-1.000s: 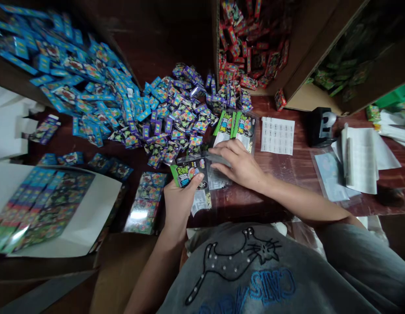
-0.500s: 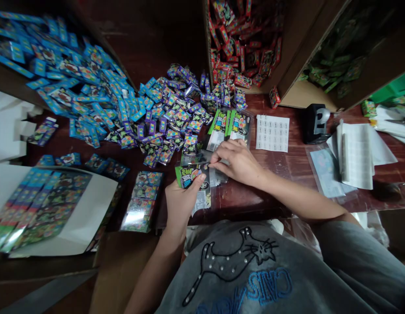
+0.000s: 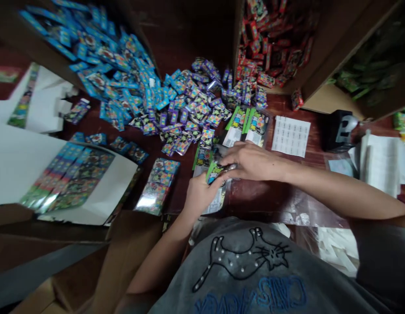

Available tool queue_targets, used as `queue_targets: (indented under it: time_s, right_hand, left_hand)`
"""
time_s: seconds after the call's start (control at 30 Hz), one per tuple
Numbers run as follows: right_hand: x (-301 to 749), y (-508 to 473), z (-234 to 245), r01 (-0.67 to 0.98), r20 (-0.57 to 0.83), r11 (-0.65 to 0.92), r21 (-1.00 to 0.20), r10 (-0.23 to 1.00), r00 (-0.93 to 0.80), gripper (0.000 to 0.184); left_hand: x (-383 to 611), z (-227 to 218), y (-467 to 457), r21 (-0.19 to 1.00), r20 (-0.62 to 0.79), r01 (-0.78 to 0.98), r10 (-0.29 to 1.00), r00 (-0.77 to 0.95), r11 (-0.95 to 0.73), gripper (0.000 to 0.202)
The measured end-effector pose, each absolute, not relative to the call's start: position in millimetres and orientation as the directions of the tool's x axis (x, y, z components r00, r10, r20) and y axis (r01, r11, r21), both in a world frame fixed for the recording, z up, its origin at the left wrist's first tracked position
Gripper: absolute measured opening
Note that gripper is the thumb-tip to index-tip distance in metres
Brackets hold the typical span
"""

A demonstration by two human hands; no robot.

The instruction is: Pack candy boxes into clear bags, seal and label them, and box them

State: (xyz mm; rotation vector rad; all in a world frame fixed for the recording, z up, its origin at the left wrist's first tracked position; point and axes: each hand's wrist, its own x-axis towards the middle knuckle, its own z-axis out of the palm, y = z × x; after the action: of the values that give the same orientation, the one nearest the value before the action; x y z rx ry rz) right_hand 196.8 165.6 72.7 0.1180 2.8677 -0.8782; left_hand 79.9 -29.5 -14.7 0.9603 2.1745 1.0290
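Note:
Low over the table, my left hand [image 3: 200, 194] pinches a green-topped printed plastic bag [image 3: 214, 171] between thumb and fingers. My right hand [image 3: 251, 160] reaches in from the right, its thumb and fingers closed on the same bag's shiny clear part. The bag is tilted, and the fingers partly cover it. Beneath the hands lie more printed bags [image 3: 202, 158], and two green-topped bags [image 3: 235, 124] rest just beyond my right hand. Purple small candy boxes [image 3: 199, 109] are heaped right behind them.
Blue boxes [image 3: 124, 78] spill from a carton at left; red boxes [image 3: 267, 48] fill another. A wrapped block of boxes [image 3: 158, 185] and a white display carton [image 3: 117, 205] stand left. A label sheet [image 3: 291, 136], black tape dispenser [image 3: 338, 131] and papers [image 3: 382, 163] lie right.
The view has shifted, so the table's things appear farther right. My right hand has come closer to my left, and the bag between them is now tilted more steeply.

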Motion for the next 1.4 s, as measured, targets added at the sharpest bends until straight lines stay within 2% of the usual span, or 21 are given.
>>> queue_targets:
  time_s: [0.1,0.2,0.27,0.33,0.37,0.43,0.5,0.53,0.63,0.73,0.8,0.93,1.0,1.07,1.13,1.2,1.27,1.33,1.37,1.4]
  right_hand:
    - [197,167,76,0.106,-0.254,0.794,-0.598,-0.063,-0.965,0.008]
    - [196,174,84,0.079,-0.344,0.703,-0.707,-0.245,-0.907,0.008]
    - [194,177,86,0.067,-0.323,0.639,-0.766,-0.292,-0.9,0.007]
    - [194,177,81,0.063,-0.215,0.564,-0.824,-0.208,-0.954,0.007]
    - [195,175,76,0.069,-0.141,0.521,-0.851,-0.099,-0.985,0.011]
    - [199,164,61,0.106,-0.014,0.426,-0.898,0.213,-0.977,0.03]
    - [204,146,42,0.191,-0.018,0.328,-0.925,0.466,-0.885,0.052]
    - [206,134,32,0.249,-0.061,0.297,-0.922,0.524,-0.85,0.058]
    - [208,102,6,0.424,-0.135,0.374,-0.825,0.598,-0.79,0.059]
    - [206,84,-13,0.537,-0.035,0.542,-0.646,0.682,-0.73,0.052]
    - [208,79,-21,0.584,-0.016,0.588,-0.561,0.697,-0.717,0.047]
    - [221,68,-31,0.594,-0.151,0.578,-0.56,0.633,-0.759,0.038]
    - [230,63,-34,0.608,-0.283,0.571,-0.552,0.557,-0.781,0.043]
    - [238,62,-36,0.677,-0.403,0.57,-0.466,0.545,-0.735,0.042]
    - [243,66,-32,0.742,-0.473,0.575,-0.345,0.576,-0.667,0.041]
    - [243,75,-20,0.742,-0.505,0.623,-0.248,0.571,-0.648,0.045]
    - [235,87,1,0.687,-0.488,0.708,-0.164,0.547,-0.68,0.052]
    - [216,100,25,0.621,-0.401,0.777,-0.103,0.539,-0.741,0.063]
    - [200,106,35,0.583,-0.337,0.806,-0.103,0.523,-0.783,0.067]
    - [181,111,42,0.537,-0.27,0.833,-0.131,0.491,-0.828,0.068]
  left_hand:
    - [71,-10,-38,0.919,-0.312,0.12,0.878,-0.363,0.376,0.038]
    - [63,-7,-51,0.921,-0.376,-0.135,0.924,-0.066,0.365,0.051]
    - [61,-8,-58,0.902,-0.415,-0.16,0.908,-0.062,0.401,0.045]
    - [61,-11,-61,0.906,-0.421,-0.155,0.878,-0.23,0.393,0.04]
    - [61,-12,-62,0.916,-0.4,-0.159,0.85,-0.344,0.367,0.041]
    - [65,-16,-62,0.941,-0.337,-0.166,0.769,-0.543,0.295,0.044]
    - [70,-20,-60,0.956,-0.291,-0.167,0.718,-0.633,0.24,0.047]
    - [73,-22,-59,0.959,-0.281,-0.164,0.715,-0.641,0.229,0.047]
    - [83,-27,-56,0.962,-0.264,-0.119,0.718,-0.644,0.247,0.045]
    - [94,-32,-51,0.95,-0.208,0.022,0.684,-0.699,0.311,0.038]
    - [104,-35,-48,0.933,-0.131,0.129,0.651,-0.748,0.336,0.035]
    - [117,-51,-44,0.916,-0.04,0.181,0.531,-0.847,0.358,0.033]
    - [111,-56,-45,0.892,-0.055,0.206,0.549,-0.834,0.402,0.033]
    - [90,-50,-50,0.824,-0.059,0.332,0.652,-0.756,0.459,0.035]
    - [48,-30,-57,0.677,-0.022,0.52,0.721,-0.693,0.521,0.04]
    - [-13,-2,-63,0.437,0.081,0.649,0.692,-0.717,0.622,0.05]
    - [-84,23,-65,0.127,0.115,0.704,0.695,-0.71,0.699,0.066]
    - [-152,38,-62,-0.07,-0.009,0.675,0.676,-0.737,0.735,0.086]
    - [-180,40,-59,-0.113,-0.111,0.702,0.693,-0.712,0.703,0.098]
    - [-203,39,-55,-0.1,-0.17,0.722,0.703,-0.691,0.685,0.105]
